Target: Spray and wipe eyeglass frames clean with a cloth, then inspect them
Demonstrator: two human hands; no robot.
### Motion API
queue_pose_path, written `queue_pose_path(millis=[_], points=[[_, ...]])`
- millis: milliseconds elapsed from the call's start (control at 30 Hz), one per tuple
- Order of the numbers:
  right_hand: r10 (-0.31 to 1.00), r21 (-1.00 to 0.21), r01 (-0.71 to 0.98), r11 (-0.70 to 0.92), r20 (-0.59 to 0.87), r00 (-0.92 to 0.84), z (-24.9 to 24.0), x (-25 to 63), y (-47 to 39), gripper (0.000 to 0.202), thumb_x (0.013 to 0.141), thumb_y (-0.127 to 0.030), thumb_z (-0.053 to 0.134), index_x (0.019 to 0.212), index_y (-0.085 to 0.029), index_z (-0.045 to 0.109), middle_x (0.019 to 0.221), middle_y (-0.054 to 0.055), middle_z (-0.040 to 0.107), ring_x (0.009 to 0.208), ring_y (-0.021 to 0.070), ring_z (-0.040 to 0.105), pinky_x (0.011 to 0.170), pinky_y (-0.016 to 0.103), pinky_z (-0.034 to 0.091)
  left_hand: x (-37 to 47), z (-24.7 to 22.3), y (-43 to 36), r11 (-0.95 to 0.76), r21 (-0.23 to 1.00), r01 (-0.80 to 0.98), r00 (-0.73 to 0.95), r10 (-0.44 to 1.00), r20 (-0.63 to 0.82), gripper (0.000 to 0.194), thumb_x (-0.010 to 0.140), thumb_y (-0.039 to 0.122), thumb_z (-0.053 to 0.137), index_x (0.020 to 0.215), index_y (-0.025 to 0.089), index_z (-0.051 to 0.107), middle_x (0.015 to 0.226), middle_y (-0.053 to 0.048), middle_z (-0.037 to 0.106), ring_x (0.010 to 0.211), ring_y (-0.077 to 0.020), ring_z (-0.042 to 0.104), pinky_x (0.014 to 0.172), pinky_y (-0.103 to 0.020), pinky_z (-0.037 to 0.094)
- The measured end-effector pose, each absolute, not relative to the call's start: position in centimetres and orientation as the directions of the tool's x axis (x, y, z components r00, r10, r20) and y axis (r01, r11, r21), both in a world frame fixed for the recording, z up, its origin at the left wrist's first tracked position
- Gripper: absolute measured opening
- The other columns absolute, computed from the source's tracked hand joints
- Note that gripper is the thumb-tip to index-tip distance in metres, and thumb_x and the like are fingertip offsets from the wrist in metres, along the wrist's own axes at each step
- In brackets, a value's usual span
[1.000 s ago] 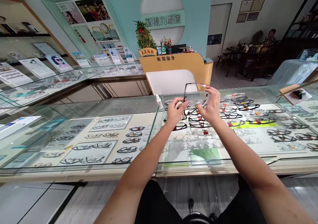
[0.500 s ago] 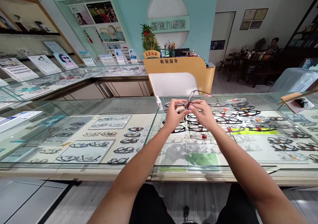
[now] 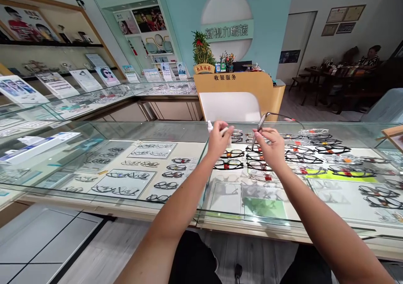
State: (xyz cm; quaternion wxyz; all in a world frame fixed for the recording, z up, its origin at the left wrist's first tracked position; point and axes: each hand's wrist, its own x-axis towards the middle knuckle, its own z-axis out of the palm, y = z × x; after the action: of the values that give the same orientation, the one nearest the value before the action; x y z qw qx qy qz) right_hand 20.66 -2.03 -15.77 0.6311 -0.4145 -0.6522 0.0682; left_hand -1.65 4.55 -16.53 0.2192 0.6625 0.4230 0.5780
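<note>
Between the thumb and fingers of my right hand [image 3: 271,146] is a pair of eyeglasses [image 3: 262,122], held up on edge above the glass counter with one dark temple reaching out to the right. My left hand [image 3: 218,139] is closed in a pinch just left of it, apart from the glasses. A small pale cloth [image 3: 224,131] pokes out of its fingers, partly hidden by them. Right behind the left hand a white spray bottle [image 3: 210,126] stands on the counter top, its lower part covered by the hand.
Under the glass of the display counter [image 3: 201,222] lie rows of spectacle frames [image 3: 231,164]. A white box [image 3: 40,147] rests on the counter at the left. A wooden stand [image 3: 393,132] is at the right edge. Behind stands a cash desk [image 3: 233,84]; a person [image 3: 370,59] sits far right.
My hands were together on the eyeglasses; now the left has come off to the left with the cloth, and the right alone holds them. The view has turned slightly left.
</note>
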Motion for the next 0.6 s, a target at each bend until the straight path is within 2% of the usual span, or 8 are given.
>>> queue_pose_path(millis=[67,133,200,267,333,400,500,600], points=[[0.587,-0.578,0.508,0.638,0.793,0.165,-15.7,21.0,-1.9,0.026,0.106,-0.042,0.070,0.093,-0.027,0.087,0.105,0.009,0.088,0.106,0.0307,0.075,0.101,0.050,0.056,-4.5,-16.8,6.6,-0.348,0.792,0.501,-0.125,0.877,0.465,0.034,0.100,0.059,0.071,0.108,0.027,0.060,0.096,-0.005,0.073,0.091,-0.0259,0.071,0.085,-0.038,0.052],[0.575,-0.566,0.540,0.623,0.800,0.175,-15.7,21.4,-1.7,0.027,0.106,-0.043,0.069,0.095,-0.027,0.087,0.104,0.009,0.088,0.105,0.0308,0.075,0.100,0.051,0.056,-7.3,-17.3,8.3,-0.064,0.744,0.665,-0.196,0.947,0.256,0.038,0.087,0.059,0.082,0.094,0.028,0.061,0.093,-0.008,0.074,0.097,-0.0326,0.073,0.088,-0.043,0.052],[0.575,-0.564,0.560,0.606,0.798,0.182,-15.6,21.6,-1.6,0.029,0.107,-0.045,0.067,0.095,-0.027,0.086,0.104,0.009,0.087,0.103,0.0307,0.075,0.099,0.051,0.056,-9.6,-18.1,9.4,0.106,0.685,0.720,-0.242,0.964,0.105,0.049,0.070,0.059,0.093,0.078,0.027,0.057,0.084,-0.010,0.072,0.101,-0.0408,0.075,0.089,-0.049,0.052],[0.577,-0.563,0.576,0.593,0.796,0.184,-15.6,21.8,-1.6,0.032,0.108,-0.047,0.066,0.091,-0.027,0.084,0.104,0.009,0.087,0.101,0.0303,0.075,0.098,0.051,0.055,-10.8,-18.9,10.0,0.167,0.660,0.732,-0.259,0.965,0.044,0.055,0.060,0.059,0.099,0.072,0.027,0.055,0.080,-0.012,0.071,0.105,-0.0474,0.075,0.091,-0.055,0.052],[0.576,-0.559,0.584,0.589,0.797,0.182,-15.6,21.9,-1.6,0.035,0.108,-0.048,0.065,0.087,-0.027,0.082,0.103,0.008,0.087,0.099,0.0298,0.075,0.097,0.051,0.055,-11.1,-19.5,10.3,0.172,0.638,0.750,-0.266,0.962,0.054,0.053,0.060,0.056,0.099,0.079,0.026,0.061,0.093,-0.017,0.075,0.119,-0.0501,0.071,0.100,-0.059,0.050],[0.576,-0.555,0.586,0.590,0.798,0.176,-15.6,21.9,-1.6,0.035,0.109,-0.048,0.065,0.086,-0.027,0.082,0.102,0.008,0.087,0.098,0.0294,0.075,0.096,0.050,0.055,-10.7,-19.8,10.5,0.079,0.635,0.768,-0.238,0.956,0.169,0.049,0.070,0.053,0.094,0.100,0.023,0.068,0.120,-0.021,0.075,0.135,-0.0472,0.063,0.112,-0.058,0.047],[0.575,-0.549,0.579,0.603,0.802,0.161,-15.7,21.8,-1.6,0.032,0.109,-0.046,0.066,0.088,-0.028,0.082,0.101,0.007,0.087,0.097,0.0291,0.075,0.096,0.049,0.054,-9.7,-19.8,10.7,-0.152,0.628,0.763,-0.137,0.912,0.387,0.040,0.089,0.045,0.078,0.122,0.023,0.070,0.150,-0.020,0.064,0.150,-0.0376,0.052,0.124,-0.051,0.041],[0.572,-0.542,0.572,0.615,0.806,0.148,-15.9,21.7,-1.5,0.032,0.109,-0.046,0.066,0.090,-0.028,0.083,0.101,0.007,0.087,0.097,0.0293,0.075,0.095,0.049,0.053,-9.2,-20.1,11.0,-0.213,0.600,0.771,-0.057,0.915,0.399,0.032,0.094,0.043,0.076,0.122,0.028,0.078,0.176,-0.015,0.044,0.166,-0.0392,0.032,0.132,-0.057,0.031]])
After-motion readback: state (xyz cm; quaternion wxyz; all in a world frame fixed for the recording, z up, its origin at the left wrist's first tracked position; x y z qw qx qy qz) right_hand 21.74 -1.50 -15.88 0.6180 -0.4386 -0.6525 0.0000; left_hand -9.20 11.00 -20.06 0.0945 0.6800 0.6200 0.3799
